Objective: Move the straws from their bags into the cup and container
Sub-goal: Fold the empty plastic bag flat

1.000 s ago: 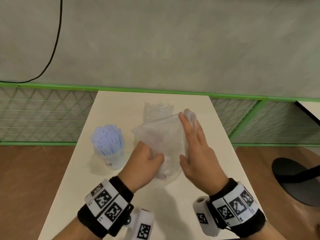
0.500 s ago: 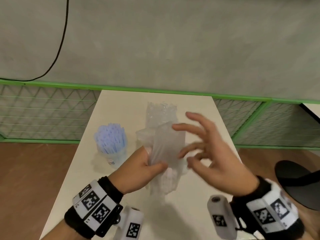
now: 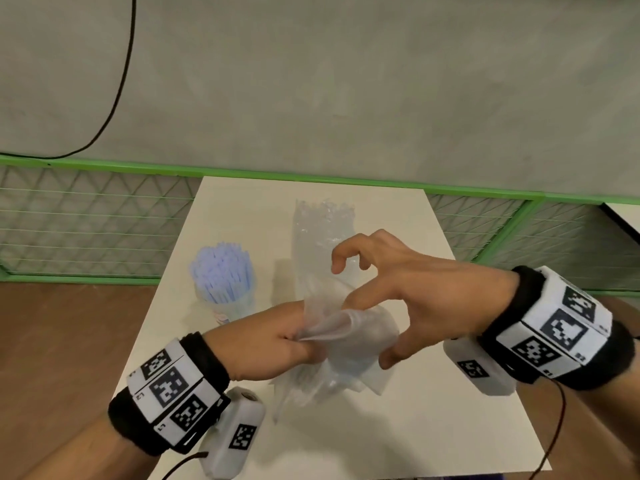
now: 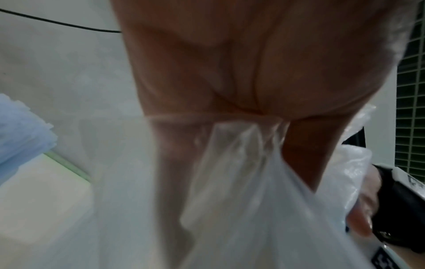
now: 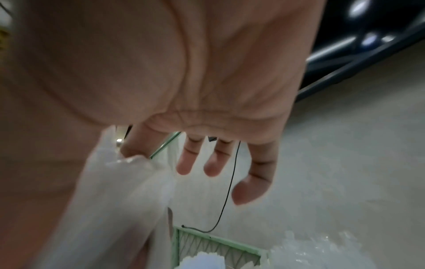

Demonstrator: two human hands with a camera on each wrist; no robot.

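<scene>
My left hand (image 3: 308,341) grips a crumpled clear plastic bag (image 3: 349,351) just above the white table (image 3: 433,427). Faint clear straws show in the part of the bag that hangs down. My right hand (image 3: 367,330) hovers around the bag from the right, fingers spread; its index fingertip (image 5: 128,152) touches the bag's (image 5: 110,200) edge and the thumb is below, apart. A cup packed with blue straws (image 3: 221,271) stands to the left. Behind the hands stands a clear container (image 3: 323,223) with clear straws in it. The left wrist view shows the bag (image 4: 230,182) bunched in the palm.
The table is narrow, with its left and right edges close to the hands. A green mesh fence (image 3: 86,220) runs behind it below a grey wall. A black cable (image 3: 117,81) hangs on the wall. A dark chair base (image 5: 368,45) is on the floor at right.
My right hand let go of the bag's top, spread its fingers, and came back lower around the bag. The bag has folded and crumpled down. The left hand kept its grip.
</scene>
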